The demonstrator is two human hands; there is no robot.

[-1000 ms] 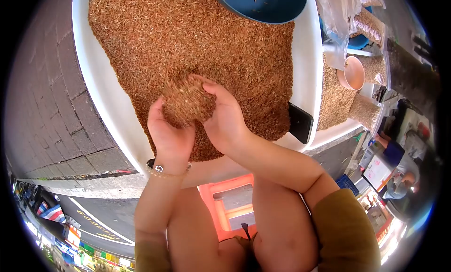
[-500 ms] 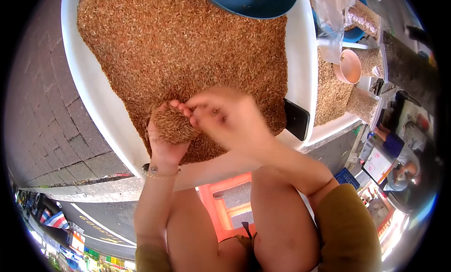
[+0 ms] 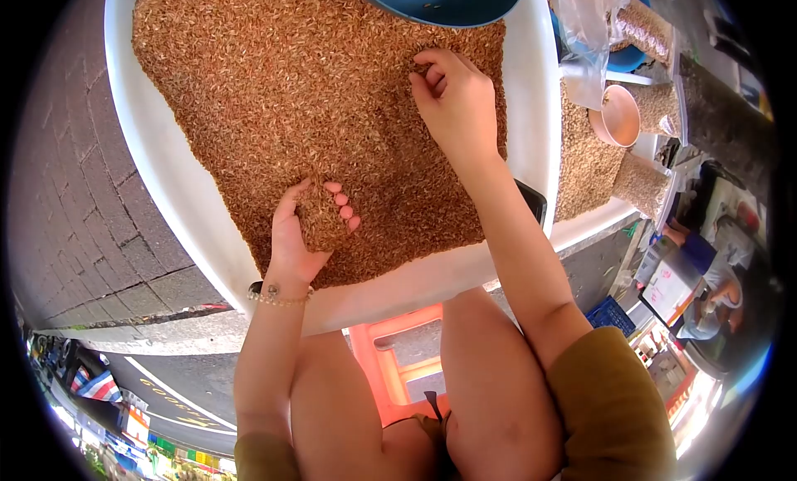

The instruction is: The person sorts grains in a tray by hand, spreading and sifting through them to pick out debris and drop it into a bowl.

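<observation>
My left hand (image 3: 292, 232) lies palm up low over the tub, its fingers curled around a handful of brown grain (image 3: 322, 219) that looks like unhusked rice. A bed of the same grain (image 3: 299, 83) fills the big white tub (image 3: 162, 120). Farther up and to the right, my right hand (image 3: 457, 95) is held over the grain bed with its fingers bent together in a pinch. Dark specks show at its fingertips, too small to make out. Near that hand, a blue bowl (image 3: 448, 6) with a few grains in it sits at the tub's far end.
A dark phone (image 3: 531, 200) rests against the tub's right wall, partly behind my forearm. Beyond that wall are paler grain (image 3: 581, 157), a pink bowl (image 3: 616, 117) and bagged goods (image 3: 643, 186). An orange stool (image 3: 386, 356) shows between my legs. Another person (image 3: 718, 290) is at far right.
My right hand has moved up and right, away from my left hand, to the grain near the blue bowl. My left hand stays low, its fingers more curled, with a smaller-looking heap in it.
</observation>
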